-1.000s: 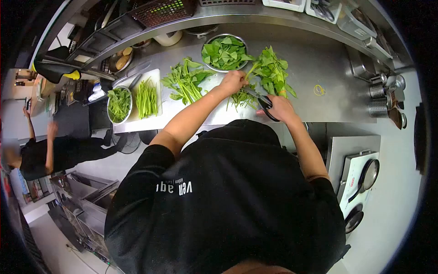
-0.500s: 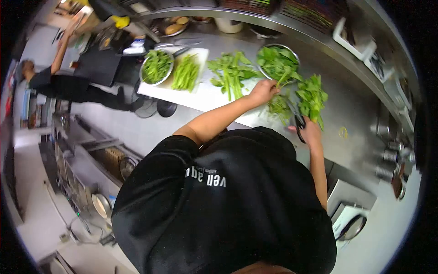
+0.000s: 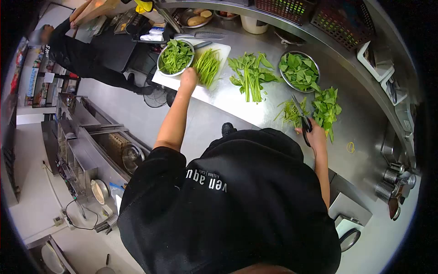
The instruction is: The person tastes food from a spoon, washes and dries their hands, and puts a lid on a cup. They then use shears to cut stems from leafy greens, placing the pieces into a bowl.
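Observation:
My right hand point(image 3: 315, 134) grips black-handled scissors point(image 3: 306, 123), their blades pointing over loose trimmed stems point(image 3: 288, 113) on the steel counter. Right beside them lies a leafy green bunch point(image 3: 326, 107). My left hand point(image 3: 189, 78) is at the front edge of the cutting board, between a metal bowl of greens point(image 3: 176, 58) and a pile of cut green stems point(image 3: 207, 67). It looks closed, its fingertips hidden. A second metal bowl point(image 3: 318, 66) holds picked leaves. Leafy stalks point(image 3: 251, 76) lie between the board and this bowl.
The white cutting board point(image 3: 222, 54) has a knife point(image 3: 203, 44) at its back edge. Behind are a tray of potatoes point(image 3: 197, 21) and a white tub point(image 3: 253, 25). Baskets point(image 3: 342, 25) sit on the overhead shelf. Another person point(image 3: 75, 55) stands at the far left.
My left hand has moved left from the leaf bowl, where it held a leafy stem, to the stem pile and greens bowl. My right hand still holds the scissors. The view has shifted.

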Demonstrator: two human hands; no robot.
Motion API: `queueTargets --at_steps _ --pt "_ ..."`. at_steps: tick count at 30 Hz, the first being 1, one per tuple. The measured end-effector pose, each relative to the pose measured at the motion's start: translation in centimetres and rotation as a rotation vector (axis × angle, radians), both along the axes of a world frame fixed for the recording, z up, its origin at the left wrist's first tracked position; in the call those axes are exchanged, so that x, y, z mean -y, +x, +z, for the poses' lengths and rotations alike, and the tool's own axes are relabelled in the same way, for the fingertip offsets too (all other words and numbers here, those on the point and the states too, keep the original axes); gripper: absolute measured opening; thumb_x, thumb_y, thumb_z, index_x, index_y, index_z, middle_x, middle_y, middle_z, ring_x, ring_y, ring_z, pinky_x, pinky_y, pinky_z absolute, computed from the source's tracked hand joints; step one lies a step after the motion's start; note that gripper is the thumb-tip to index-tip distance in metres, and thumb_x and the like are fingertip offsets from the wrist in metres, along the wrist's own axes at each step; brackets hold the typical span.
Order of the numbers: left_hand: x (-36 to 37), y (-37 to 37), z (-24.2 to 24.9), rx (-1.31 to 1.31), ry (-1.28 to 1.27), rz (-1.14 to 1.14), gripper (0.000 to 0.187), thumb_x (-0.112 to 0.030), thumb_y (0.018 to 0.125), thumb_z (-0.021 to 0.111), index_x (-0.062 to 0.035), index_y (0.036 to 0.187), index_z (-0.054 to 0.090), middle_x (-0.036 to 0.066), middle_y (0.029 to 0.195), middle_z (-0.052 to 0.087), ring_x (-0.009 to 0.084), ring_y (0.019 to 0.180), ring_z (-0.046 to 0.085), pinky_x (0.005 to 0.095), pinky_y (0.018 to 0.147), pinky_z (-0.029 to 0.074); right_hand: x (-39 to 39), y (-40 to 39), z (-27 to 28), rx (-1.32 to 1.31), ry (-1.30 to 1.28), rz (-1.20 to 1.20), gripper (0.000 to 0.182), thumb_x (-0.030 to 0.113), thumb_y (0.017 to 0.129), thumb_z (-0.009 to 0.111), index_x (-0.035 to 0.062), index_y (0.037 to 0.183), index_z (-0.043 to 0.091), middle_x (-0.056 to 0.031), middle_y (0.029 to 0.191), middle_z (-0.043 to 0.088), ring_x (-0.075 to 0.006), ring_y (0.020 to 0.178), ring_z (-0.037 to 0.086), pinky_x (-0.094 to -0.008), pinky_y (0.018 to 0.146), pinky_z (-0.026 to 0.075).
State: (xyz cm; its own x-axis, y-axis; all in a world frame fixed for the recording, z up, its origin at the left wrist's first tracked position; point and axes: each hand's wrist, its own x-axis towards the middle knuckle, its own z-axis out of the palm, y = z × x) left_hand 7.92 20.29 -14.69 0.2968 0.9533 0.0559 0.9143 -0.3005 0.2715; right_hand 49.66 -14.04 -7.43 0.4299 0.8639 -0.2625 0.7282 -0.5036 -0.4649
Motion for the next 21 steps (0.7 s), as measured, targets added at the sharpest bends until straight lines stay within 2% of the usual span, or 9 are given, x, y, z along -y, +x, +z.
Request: queueTargets --at_steps 3,5,6,9,11,12,15,17,21 --pt "1.7 1.1 1.4 -0.006 0.153 -0.029 0.025 -0.018 0.074 0.071 -0.0015 0.092 0.064 0.022 0.094 0.061 0.0417 0.083 0.060 0.0467 0.074 0.050 -0.1 -0.3 0.7 0.011 0.028 -0.015 0.063 0.052 0.067 0.076 0.0056 0.107 0.061 -0.0191 0.080 0.065 -0.0396 0.079 0.063 -0.0435 0.068 0.048" --pt "3.3 3.2 2.6 0.084 0.380 0.006 0.024 -0.018 0.076 0.070 -0.0032 0.094 0.063 0.022 0.098 0.058 0.0424 0.082 0.059 0.0463 0.072 0.049 -0.3 -0.8 1.9 0.011 0.001 -0.039 0.062 0.051 0.068 0.076 0.0058 0.108 0.061 -0.0190 0.080 0.066 -0.0392 0.079 0.064 -0.0430 0.068 0.048" --pt "3.3 3.9 1.6 0.181 0.408 -0.089 0.020 -0.017 0.077 0.067 -0.0048 0.093 0.064 0.020 0.094 0.059 0.0397 0.078 0.059 0.0448 0.070 0.049 -0.1 -0.9 1.9 0.013 -0.005 -0.047 0.062 0.051 0.068 0.076 0.0058 0.108 0.061 -0.0190 0.080 0.066 -0.0392 0.079 0.064 -0.0430 0.068 0.048" --pt "6.5 8.7 0.6 0.417 0.070 -0.168 0.010 -0.015 0.080 0.061 -0.0071 0.081 0.067 0.017 0.078 0.066 0.0352 0.073 0.064 0.0429 0.066 0.051 0.2 -1.1 1.6 0.037 0.028 -0.040 0.062 0.051 0.068 0.076 0.0061 0.109 0.061 -0.0187 0.082 0.066 -0.0387 0.079 0.064 -0.0431 0.070 0.049" --pt "7.4 11.5 -3.3 0.432 -0.082 -0.196 0.013 -0.017 0.077 0.062 -0.0059 0.072 0.067 0.017 0.072 0.065 0.0331 0.070 0.065 0.0417 0.065 0.051 0.4 -1.1 1.0 0.028 -0.022 -0.042 0.064 0.051 0.068 0.075 0.0065 0.111 0.061 -0.0189 0.084 0.066 -0.0384 0.082 0.064 -0.0437 0.071 0.049" --pt "8.1 12.5 -2.9 0.425 -0.245 -0.234 0.022 -0.025 0.078 0.070 -0.0046 0.086 0.067 0.012 0.079 0.068 0.0270 0.072 0.066 0.0367 0.067 0.052 0.6 -1.2 1.1 0.031 -0.023 -0.053 0.064 0.051 0.068 0.075 0.0065 0.111 0.061 -0.0189 0.084 0.066 -0.0384 0.082 0.064 -0.0437 0.071 0.049" --pt "9.5 15.4 -3.0 0.365 -0.276 -0.159 0.022 -0.019 0.071 0.069 -0.0013 0.084 0.065 0.018 0.075 0.066 0.0331 0.075 0.065 0.0407 0.068 0.051 1.0 -1.8 1.4 -0.025 0.036 -0.082 0.065 0.052 0.068 0.075 0.0064 0.112 0.060 -0.0192 0.087 0.067 -0.0384 0.084 0.064 -0.0435 0.074 0.049" --pt "9.4 16.1 -4.0 0.360 -0.255 -0.149 0.028 -0.019 0.070 0.072 0.0009 0.087 0.062 0.017 0.076 0.066 0.0329 0.076 0.065 0.0401 0.070 0.051 1.3 -1.8 1.2 -0.032 0.094 -0.089 0.062 0.041 0.067 0.080 0.0008 0.110 0.060 -0.0134 0.075 0.062 -0.0266 0.070 0.060 -0.0362 0.067 0.046" --pt "8.1 15.8 -4.0 0.440 -0.389 -0.032 0.027 -0.015 0.072 0.072 0.0014 0.089 0.061 0.016 0.076 0.065 0.0295 0.069 0.064 0.0379 0.066 0.052 2.2 -1.2 1.1 -0.037 0.100 -0.117 0.061 0.039 0.068 0.081 -0.0001 0.110 0.060 -0.0128 0.075 0.062 -0.0243 0.070 0.059 -0.0354 0.068 0.046"
